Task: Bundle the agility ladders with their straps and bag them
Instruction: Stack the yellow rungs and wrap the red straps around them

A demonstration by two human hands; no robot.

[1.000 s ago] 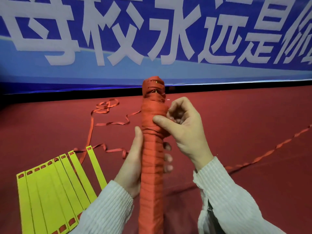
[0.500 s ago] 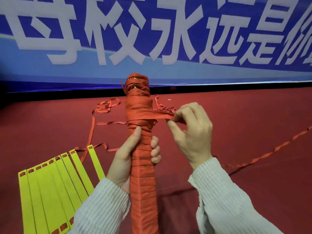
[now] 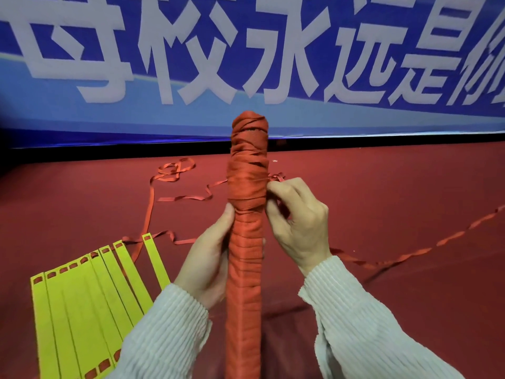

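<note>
Strap-wound ladder bundle held upright at centre frame; left hand clasps its middle, likely to steady it for wrapping. Right hand pinches the orange strap against the bundle's side, probably to keep tension. Yellow rungs lie fanned on the red floor, lower left.

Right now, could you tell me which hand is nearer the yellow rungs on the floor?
Left. The left hand grips the bundle beside the yellow rungs; the right hand is across it.

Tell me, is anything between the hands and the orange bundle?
No. The left hand grips the bundle directly, and the right hand pinches the strap right against it. No bag is in view.
</note>
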